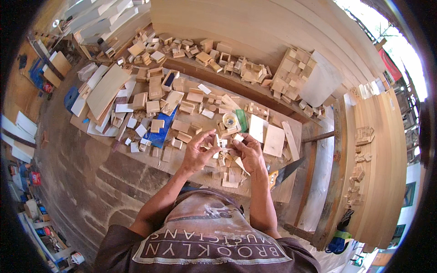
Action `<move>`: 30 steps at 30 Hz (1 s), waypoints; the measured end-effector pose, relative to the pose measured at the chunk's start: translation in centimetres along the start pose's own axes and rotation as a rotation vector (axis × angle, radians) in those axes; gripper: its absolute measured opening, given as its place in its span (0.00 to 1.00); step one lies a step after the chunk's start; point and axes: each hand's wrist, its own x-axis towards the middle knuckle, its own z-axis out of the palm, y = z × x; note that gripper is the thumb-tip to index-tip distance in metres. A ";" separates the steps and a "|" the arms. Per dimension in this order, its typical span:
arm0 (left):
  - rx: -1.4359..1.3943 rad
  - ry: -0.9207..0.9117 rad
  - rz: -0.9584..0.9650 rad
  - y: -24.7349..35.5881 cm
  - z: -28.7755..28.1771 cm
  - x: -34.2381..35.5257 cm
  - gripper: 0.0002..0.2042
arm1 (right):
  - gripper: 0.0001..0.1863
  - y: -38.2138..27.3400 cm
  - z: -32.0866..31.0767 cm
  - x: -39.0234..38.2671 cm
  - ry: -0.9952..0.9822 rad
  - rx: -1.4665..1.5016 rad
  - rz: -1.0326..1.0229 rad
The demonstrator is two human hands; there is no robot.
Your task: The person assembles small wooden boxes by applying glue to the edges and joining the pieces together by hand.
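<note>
Over the near edge of the workbench, my left hand (199, 152) pinches a small pale wooden piece (217, 142) that looks assembled from thin parts. My right hand (248, 152) grips a small whitish wood block (237, 137) between thumb and fingers, close to the left hand's piece. Whether the two pieces touch, I cannot tell. Just beyond my hands lies a roll of tape (230, 120) beside a green item (241, 120). Below my hands, several wood offcuts (233, 175) lie on the bench.
Many small wooden boxes and blocks (155, 86) cover the workbench (150, 160). A handsaw (287, 172) with a yellow handle lies at the right. Long boards (107, 90) are stacked at the left. More pieces line a shelf (268, 88) at the back, and planks (387, 173) stand right.
</note>
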 end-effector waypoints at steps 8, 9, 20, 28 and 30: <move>-0.010 -0.210 0.060 0.6 2.2 0.3 0.25 | 0.13 -0.4 -0.6 -2.8 -0.016 0.105 -0.023; -0.033 -0.216 0.057 0.5 2.4 0.2 0.25 | 0.12 -0.5 -0.7 -2.9 -0.021 0.111 -0.028; 0.009 -0.226 0.097 0.6 3.5 -0.1 0.24 | 0.10 -0.9 -0.2 -3.8 0.022 0.138 -0.044; -0.060 -0.191 0.053 1.7 3.7 -0.2 0.23 | 0.10 -0.6 0.2 -3.7 0.028 0.151 -0.075; -0.036 -0.182 0.069 1.7 3.6 -0.2 0.23 | 0.10 -0.7 0.3 -3.7 0.038 0.149 -0.062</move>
